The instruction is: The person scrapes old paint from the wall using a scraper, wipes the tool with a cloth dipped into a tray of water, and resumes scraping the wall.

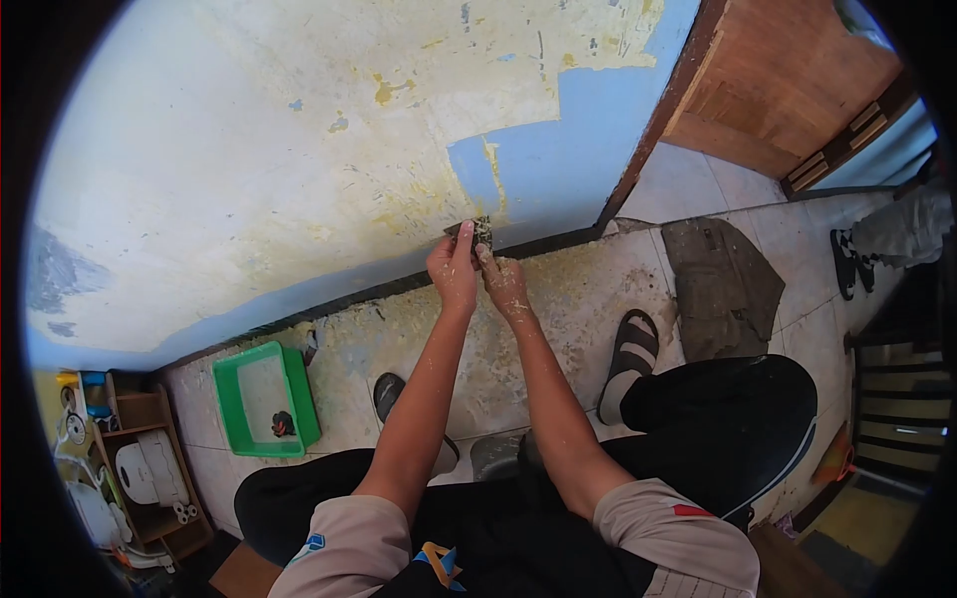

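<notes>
Far left, lower: wooden shelf unit [138, 411] with white items. Next, lower left on the floor [573, 329]: green tray [297, 394], small dark-red object [283, 424] inside, well apart from both hands.

Center: left hand [456, 274], flaked with pale bits, closed on a dark flat piece [482, 231], thumb laid along its near face. Piece sits at the fingertips, just above the hand in frame and a bit right, at the low edge of the wall [249, 130]; actual contact with the wall can't be told. Long axis unclear, fingers cover part; the visible top edge runs roughly left-right.

Right hand [506, 287], just right and slightly lower, dustier: fingers mostly curled, one stretched up-left to the piece's lower side. Can't tell if it grips or only touches. Piece lies up-left of it. Neither hand clearly nearer; both reach the piece.

Right of that: blue patch [608, 110] on the wall, upper right of the piece; brown cloth [718, 284] on the floor; another person's foot [844, 264] near the right edge.
</notes>
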Demonstrator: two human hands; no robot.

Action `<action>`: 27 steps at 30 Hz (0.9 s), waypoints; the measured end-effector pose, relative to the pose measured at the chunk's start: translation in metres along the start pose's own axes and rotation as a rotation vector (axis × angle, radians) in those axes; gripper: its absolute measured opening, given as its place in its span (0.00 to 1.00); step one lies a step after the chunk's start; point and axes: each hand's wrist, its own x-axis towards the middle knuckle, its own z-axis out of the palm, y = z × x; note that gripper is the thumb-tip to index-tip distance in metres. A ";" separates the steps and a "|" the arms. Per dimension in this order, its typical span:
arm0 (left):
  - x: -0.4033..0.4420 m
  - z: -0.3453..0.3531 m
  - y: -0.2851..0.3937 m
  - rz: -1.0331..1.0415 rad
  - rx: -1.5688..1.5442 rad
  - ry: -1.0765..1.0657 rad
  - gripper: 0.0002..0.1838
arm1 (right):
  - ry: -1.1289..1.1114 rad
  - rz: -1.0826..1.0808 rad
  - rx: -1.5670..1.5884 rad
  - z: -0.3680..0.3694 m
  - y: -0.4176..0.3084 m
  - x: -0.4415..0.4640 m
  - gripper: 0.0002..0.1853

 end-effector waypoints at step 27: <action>0.000 -0.014 -0.010 -0.042 0.140 0.010 0.17 | 0.062 0.040 0.088 0.022 0.048 -0.014 0.37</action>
